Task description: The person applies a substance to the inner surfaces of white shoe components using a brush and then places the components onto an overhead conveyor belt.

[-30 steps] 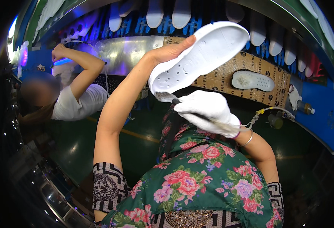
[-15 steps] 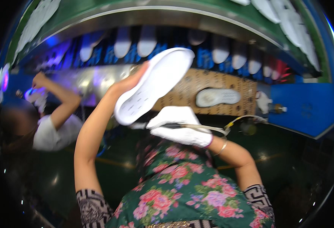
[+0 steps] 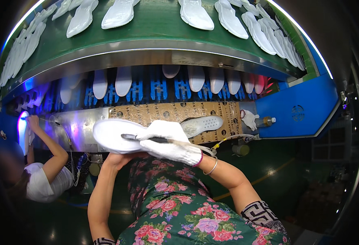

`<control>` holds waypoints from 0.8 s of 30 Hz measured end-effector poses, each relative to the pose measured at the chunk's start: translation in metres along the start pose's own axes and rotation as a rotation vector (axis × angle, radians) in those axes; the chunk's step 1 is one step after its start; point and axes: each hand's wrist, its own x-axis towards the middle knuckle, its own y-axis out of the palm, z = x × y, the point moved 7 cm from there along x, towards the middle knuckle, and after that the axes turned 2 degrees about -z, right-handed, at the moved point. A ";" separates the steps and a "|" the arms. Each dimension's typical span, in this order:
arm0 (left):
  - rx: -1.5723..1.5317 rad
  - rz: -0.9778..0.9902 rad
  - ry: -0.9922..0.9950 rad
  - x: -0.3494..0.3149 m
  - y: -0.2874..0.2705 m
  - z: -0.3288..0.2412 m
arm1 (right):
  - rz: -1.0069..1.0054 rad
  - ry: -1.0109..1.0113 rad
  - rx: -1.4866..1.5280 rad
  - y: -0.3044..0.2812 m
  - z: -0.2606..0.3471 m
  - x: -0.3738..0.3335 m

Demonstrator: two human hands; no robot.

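Here's the gloved right hand (image 3: pixel 169 143), fingers closed together around a slim dark tool (image 3: pixel 157 140), its tip laid over the face of a white sole (image 3: pixel 111 132); whether the tip actually touches, I can't tell. Below, the bare left hand (image 3: pixel 124 158) has hold of that sole along its near edge, fingers mostly hidden underneath. The sole sits in front of the metal bench (image 3: pixel 81 118), tilted face up. Just right of the glove, a second sole (image 3: pixel 208 123), dotted with holes, rests on a cardboard sheet (image 3: pixel 155 112), partly covered by the hand. A pale tube (image 3: pixel 230 137) runs off right, near a bottle (image 3: pixel 265 121). Behind, soles (image 3: pixel 196 78) stand in a row among blue racks (image 3: pixel 159 87); above them, more lie on the green belt (image 3: pixel 159 28). Far left, a co-worker (image 3: pixel 49 179) holds a brightly lit sole (image 3: pixel 22 130).
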 end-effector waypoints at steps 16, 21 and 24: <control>-0.541 0.241 0.432 -0.025 0.039 0.000 | -0.184 -0.399 -0.209 -0.007 0.053 -0.022; -0.735 0.237 0.346 -0.017 0.064 0.011 | -0.260 -0.431 -0.213 -0.012 0.066 -0.014; -0.574 0.090 0.351 -0.015 0.068 0.017 | -0.311 -0.553 -0.328 -0.012 0.076 -0.007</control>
